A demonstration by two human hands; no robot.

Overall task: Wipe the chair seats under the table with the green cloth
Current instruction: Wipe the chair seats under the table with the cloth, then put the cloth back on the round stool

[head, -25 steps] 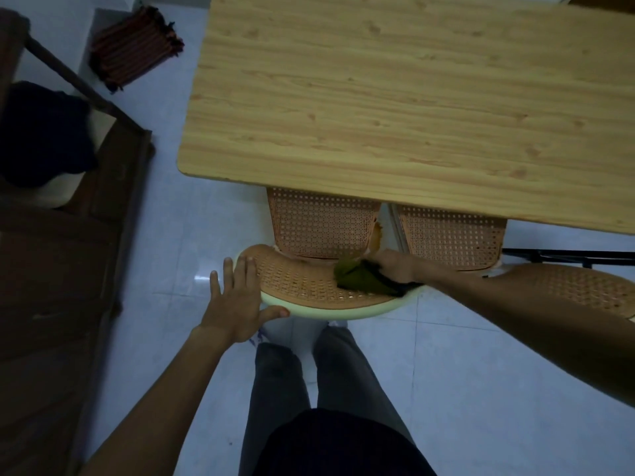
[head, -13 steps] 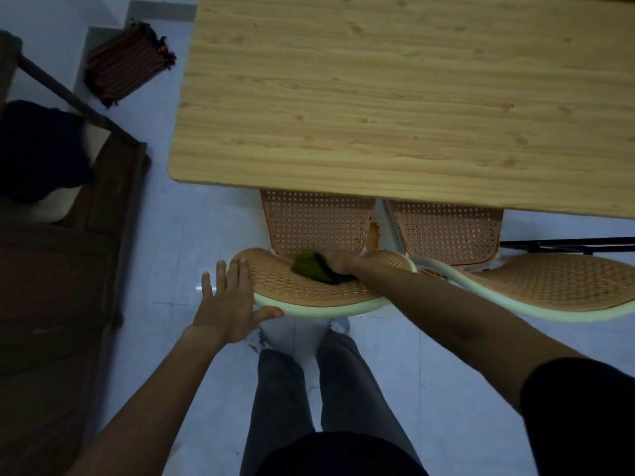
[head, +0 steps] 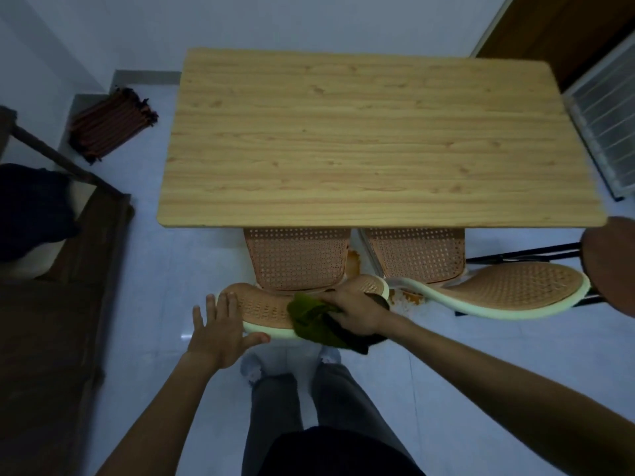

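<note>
Two orange perforated chairs are tucked under a wooden table (head: pixel 360 139). The left chair (head: pixel 295 259) shows its seat below the table edge and its curved backrest top nearest me. My right hand (head: pixel 354 312) is shut on the green cloth (head: pixel 311 321), pressing it on the backrest's pale rim at the middle. My left hand (head: pixel 221 326) lies flat with fingers spread on the left end of that backrest, thumb under the rim. The right chair (head: pixel 419 257) stands beside it, with its backrest (head: pixel 515 290) curving to the right.
A dark wooden bed frame (head: pixel 68 269) fills the left side. A striped folded mat (head: pixel 110 123) lies on the floor at the far left. A round brown stool (head: pixel 611 262) stands at the right edge, and a slatted rack (head: pixel 604 125) leans by the door. My legs stand just behind the left chair.
The view has pulled back and up, showing the whole table. My right hand has slid the cloth from the backrest's inner face toward its near rim. My left hand stays on the left end.
</note>
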